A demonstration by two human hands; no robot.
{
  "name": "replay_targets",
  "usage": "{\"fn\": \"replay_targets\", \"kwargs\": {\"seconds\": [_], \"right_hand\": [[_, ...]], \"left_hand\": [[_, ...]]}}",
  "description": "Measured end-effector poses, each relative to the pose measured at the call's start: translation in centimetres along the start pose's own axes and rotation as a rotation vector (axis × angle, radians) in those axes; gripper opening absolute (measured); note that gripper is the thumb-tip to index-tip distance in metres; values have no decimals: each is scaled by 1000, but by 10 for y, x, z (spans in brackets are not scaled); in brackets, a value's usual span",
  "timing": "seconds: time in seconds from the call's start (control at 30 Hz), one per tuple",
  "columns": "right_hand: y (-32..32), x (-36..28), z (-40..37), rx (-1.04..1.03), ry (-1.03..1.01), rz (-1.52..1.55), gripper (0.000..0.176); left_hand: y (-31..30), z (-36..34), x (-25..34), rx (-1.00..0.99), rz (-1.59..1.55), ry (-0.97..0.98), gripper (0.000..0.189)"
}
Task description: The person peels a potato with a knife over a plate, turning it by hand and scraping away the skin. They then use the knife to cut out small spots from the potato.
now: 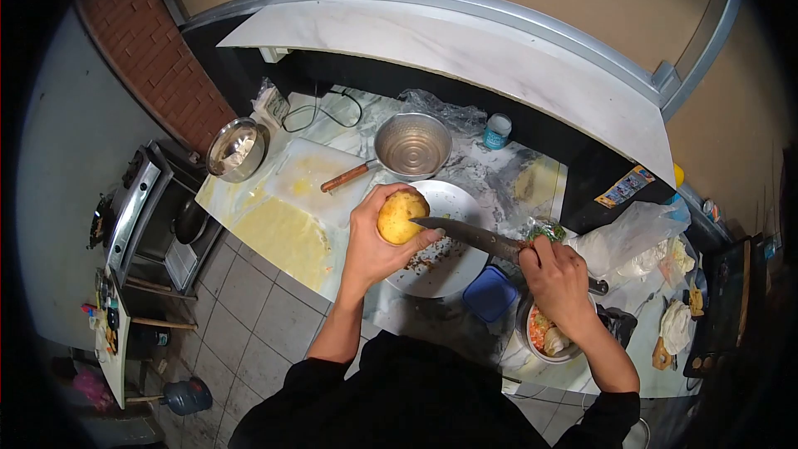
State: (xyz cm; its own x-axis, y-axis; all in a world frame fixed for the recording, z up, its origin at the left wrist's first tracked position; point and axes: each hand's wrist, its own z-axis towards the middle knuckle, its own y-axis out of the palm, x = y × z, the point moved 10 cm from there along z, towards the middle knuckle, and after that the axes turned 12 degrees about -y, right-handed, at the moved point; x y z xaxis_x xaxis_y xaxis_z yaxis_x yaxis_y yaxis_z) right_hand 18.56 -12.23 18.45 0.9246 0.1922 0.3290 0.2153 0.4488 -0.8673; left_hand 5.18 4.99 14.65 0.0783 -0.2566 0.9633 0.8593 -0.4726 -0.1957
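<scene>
My left hand (372,241) is wrapped round a yellow potato (401,218) with a few brown spots on its skin. In my right hand (555,279) is a large kitchen knife (474,239), gripped by its dark handle. The blade points left, and its tip lies right at the potato's side. Both hands are over a round metal plate (460,278) scattered with dark peelings. Close by my right wrist stands a metal bowl (522,322) with chopped orange and pale food in it. A blue plastic lid (490,293) lies between plate and bowl.
Behind the plate are a saucepan (413,146) with a wooden handle and a white cutting board (303,168). A steel bowl (237,150) stands at the counter's left end. A blue-lidded jar (497,130) is at the back, plastic bags (623,237) at the right.
</scene>
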Motion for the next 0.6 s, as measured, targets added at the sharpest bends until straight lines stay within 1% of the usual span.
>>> {"fn": "replay_targets", "kwargs": {"seconds": [0.3, 0.4, 0.5, 0.6], "right_hand": [[-1, -1, -1, -46, 2, 58, 17], [-3, -3, 0, -52, -18, 68, 17], [-3, -1, 0, -67, -14, 28, 18], [0, 2, -2, -106, 14, 58, 13]], "left_hand": [[3, -2, 9, -19, 30, 100, 57], [2, -3, 10, -24, 15, 95, 55], [7, -2, 6, -77, -32, 54, 51], [11, -1, 2, -115, -105, 16, 48]]}}
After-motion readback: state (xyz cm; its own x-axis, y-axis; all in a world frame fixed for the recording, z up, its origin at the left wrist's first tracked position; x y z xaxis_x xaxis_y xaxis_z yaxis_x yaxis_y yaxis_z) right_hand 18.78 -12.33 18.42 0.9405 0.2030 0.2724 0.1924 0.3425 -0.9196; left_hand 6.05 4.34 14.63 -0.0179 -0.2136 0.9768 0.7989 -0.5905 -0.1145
